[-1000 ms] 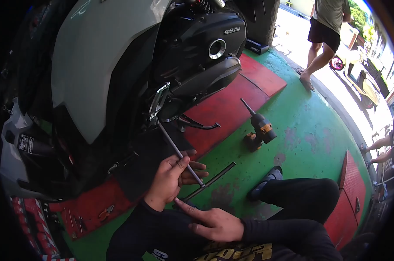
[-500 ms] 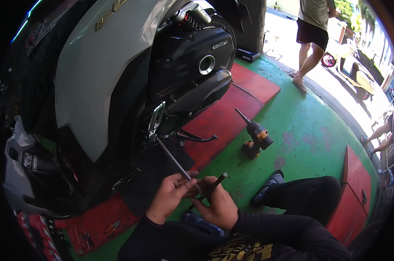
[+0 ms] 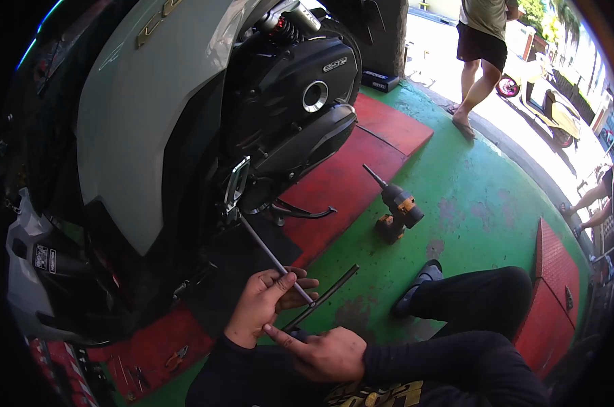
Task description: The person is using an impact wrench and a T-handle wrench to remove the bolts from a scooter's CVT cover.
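Note:
A T-handle wrench (image 3: 264, 247) slants from the scooter's lower side toward me, its far tip at the metal footpeg bracket (image 3: 237, 183). My left hand (image 3: 258, 305) holds the shaft close to the crossbar, thumb on top and fingers partly spread behind. The dark crossbar (image 3: 334, 288) runs slantwise across the shaft's near end. Below it, my right hand (image 3: 334, 354) has its index finger stretched toward the crossbar's lower end and my left wrist, the other fingers curled. Nothing is gripped in it; whether the fingertip touches the bar I cannot tell.
The grey scooter (image 3: 137, 136) with its black engine cover (image 3: 286, 95) fills the left. A cordless impact driver (image 3: 398, 211) lies on the green floor beside the red ramp (image 3: 388, 136). Pliers (image 3: 176, 357) lie at lower left. A person (image 3: 480, 68) stands at the far right.
My right hand has let go of the crossbar and dropped lower, index finger now extended. The crossbar has turned slightly, and my left hand's fingers have opened out a little around the shaft.

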`<state>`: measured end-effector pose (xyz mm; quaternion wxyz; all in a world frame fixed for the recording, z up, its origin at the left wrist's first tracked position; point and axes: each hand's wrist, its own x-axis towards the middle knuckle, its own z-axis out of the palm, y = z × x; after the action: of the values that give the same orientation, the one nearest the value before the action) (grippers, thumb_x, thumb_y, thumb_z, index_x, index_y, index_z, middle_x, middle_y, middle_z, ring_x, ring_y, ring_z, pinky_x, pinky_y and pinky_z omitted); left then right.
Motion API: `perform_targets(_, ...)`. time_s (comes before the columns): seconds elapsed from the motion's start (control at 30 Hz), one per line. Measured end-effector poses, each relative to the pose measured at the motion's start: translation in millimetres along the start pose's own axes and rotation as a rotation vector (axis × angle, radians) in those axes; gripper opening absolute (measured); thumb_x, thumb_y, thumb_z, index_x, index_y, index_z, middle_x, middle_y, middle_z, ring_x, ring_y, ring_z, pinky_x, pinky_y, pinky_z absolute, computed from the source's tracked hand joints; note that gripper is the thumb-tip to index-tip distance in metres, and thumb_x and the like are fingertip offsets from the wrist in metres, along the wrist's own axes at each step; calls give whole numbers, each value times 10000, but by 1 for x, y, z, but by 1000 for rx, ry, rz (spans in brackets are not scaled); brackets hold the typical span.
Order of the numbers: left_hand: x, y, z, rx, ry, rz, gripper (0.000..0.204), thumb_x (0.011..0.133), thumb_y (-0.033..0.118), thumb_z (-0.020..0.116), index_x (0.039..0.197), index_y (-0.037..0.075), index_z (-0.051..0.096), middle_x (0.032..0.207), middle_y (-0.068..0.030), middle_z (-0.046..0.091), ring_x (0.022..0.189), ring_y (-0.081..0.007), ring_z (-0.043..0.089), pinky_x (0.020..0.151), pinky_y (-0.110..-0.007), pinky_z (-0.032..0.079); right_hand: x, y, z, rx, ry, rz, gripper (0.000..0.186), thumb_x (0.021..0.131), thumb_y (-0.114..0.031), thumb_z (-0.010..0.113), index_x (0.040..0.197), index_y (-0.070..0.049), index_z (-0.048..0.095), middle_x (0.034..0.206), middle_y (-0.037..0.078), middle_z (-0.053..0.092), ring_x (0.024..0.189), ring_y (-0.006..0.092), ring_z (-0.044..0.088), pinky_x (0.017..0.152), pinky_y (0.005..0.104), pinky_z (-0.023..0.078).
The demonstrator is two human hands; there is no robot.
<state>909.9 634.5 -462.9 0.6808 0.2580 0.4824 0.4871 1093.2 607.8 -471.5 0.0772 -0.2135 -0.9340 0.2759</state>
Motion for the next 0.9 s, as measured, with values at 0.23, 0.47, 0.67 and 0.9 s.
perform_targets(0.23, 7, -5, 1, 17, -43, 37, 204, 957, 144, 585, 1059, -32, 569, 937, -198, 689, 834, -277, 712, 758, -354, 606, -21, 84, 20, 1150, 373, 500, 680, 911, -145, 456, 1528, -66, 181, 748, 83, 658, 506, 163, 480, 499, 223, 373)
perform_targets(0.47, 5, -4, -2, 13, -29, 33, 191, 964, 131, 571, 1063, -31, 555, 944, -203, 685, 843, -290, 712, 758, -364, 606, -26, 39, -26, 1423, 321, 418, 647, 917, -127, 438, 1523, -92, 214, 758, 77, 628, 549, 79, 392, 491, 199, 293)
perform_targets(0.67, 6, -7, -3, -1, -52, 46, 190, 970, 132, 558, 1072, -28, 548, 954, -203, 685, 854, -297, 711, 772, -364, 603, -20, 55, 11, 2360, 4, 701, 677, 903, -135, 493, 1524, -121, 223, 724, 63, 613, 534, 84, 389, 485, 205, 283)
perform_targets(0.9, 6, -13, -3, -72, -72, 50, 224, 980, 145, 543, 1115, -33, 527, 1002, -218, 677, 887, -309, 704, 800, -364, 596, -24, 62, -1, 2138, 314, 207, 650, 903, -163, 506, 1506, -98, 273, 791, 111, 637, 561, 138, 462, 516, 231, 368)
